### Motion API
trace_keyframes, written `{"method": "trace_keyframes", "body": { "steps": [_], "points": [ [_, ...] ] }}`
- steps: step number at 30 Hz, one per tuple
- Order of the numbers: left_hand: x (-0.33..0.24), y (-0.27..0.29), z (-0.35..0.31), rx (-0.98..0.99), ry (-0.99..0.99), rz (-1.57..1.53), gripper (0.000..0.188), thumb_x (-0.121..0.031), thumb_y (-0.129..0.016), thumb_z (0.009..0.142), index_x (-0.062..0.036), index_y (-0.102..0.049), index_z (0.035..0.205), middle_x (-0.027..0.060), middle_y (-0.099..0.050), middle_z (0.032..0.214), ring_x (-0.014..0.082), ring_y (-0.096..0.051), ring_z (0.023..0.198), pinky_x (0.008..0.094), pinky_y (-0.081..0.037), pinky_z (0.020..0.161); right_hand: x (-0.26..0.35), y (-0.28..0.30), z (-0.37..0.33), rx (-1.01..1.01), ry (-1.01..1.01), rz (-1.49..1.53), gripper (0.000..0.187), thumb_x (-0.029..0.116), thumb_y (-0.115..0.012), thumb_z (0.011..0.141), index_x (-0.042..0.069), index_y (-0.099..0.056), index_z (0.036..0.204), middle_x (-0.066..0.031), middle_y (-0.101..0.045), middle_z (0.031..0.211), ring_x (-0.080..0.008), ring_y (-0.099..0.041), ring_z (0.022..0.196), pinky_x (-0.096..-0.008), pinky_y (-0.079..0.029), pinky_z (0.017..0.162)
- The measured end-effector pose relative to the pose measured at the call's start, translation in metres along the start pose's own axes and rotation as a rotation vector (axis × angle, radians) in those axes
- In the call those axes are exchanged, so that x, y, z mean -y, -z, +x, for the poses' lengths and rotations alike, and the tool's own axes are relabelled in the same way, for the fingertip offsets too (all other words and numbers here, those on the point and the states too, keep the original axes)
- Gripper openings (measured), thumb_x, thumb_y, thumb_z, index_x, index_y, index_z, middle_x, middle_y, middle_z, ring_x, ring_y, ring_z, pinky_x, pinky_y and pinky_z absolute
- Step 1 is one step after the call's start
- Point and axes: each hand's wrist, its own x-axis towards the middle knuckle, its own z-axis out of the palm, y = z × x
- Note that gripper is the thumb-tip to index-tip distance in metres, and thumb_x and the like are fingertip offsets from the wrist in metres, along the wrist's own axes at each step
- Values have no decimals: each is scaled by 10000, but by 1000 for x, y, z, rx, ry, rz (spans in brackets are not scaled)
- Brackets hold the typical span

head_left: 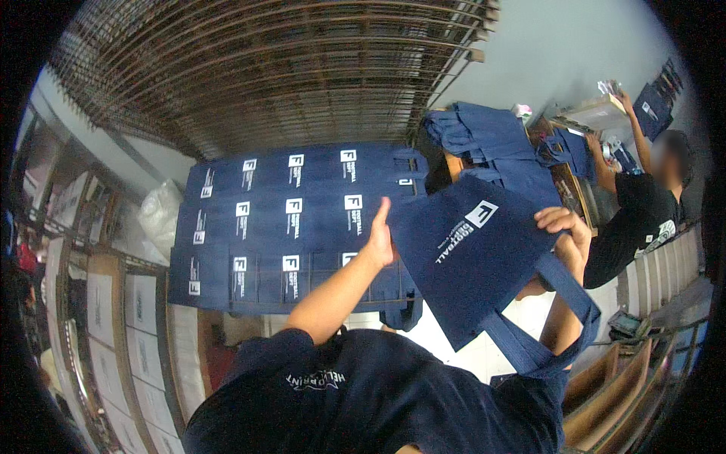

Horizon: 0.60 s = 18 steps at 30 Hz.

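A dark blue tote bag (473, 261) with a white print hangs tilted in front of me, its two strap handles (563, 318) at the lower right. My right hand (567, 236) is closed on the bag's right side, fingers curled over its edge. At the bag's left edge is my left hand (380, 236), open, one digit stretched upward; its other fingers are hidden or seen edge-on. Below and beyond it, similar printed tote bags (265, 227) lie in overlapping rows on a rack.
A rusty wire drying rack (287, 68) rises above the laid-out bags. More blue bags (488, 140) are heaped at the back right. A co-worker in a black shirt (631, 216) reaches toward a bench there. Boxes (144, 303) stand at left, wooden shelving (616, 378) at lower right.
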Motion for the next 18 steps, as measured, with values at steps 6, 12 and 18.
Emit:
{"method": "trace_keyframes", "body": {
  "steps": [6,12,18],
  "points": [
    [-57,-1,-69,-265,-206,142,372,-307,-516,777,-69,-557,1060,98,-600,1036,255,-568,949,423,-437,849,8,-63,-34,-232,-293,165,591,463,-376,846,68,-275,1274,-195,-405,1266,-308,-330,1234,-474,-244,1018],
    [-117,26,-160,-432,-591,132,297,-161,-548,706,-58,-543,984,89,-594,922,235,-576,866,401,-470,779,-21,-157,-119,184,-826,1099,741,470,-514,817,212,-140,1402,-261,-396,1248,-374,-555,977,-490,-524,738],
    [-173,56,-266,-621,-837,232,418,-139,-582,660,-44,-429,1038,118,-529,944,253,-547,893,412,-463,795,-61,-256,-109,304,-1139,533,674,119,-588,754,63,-248,1333,-184,-596,891,-272,-626,718,-345,-496,650]
  ]
}}
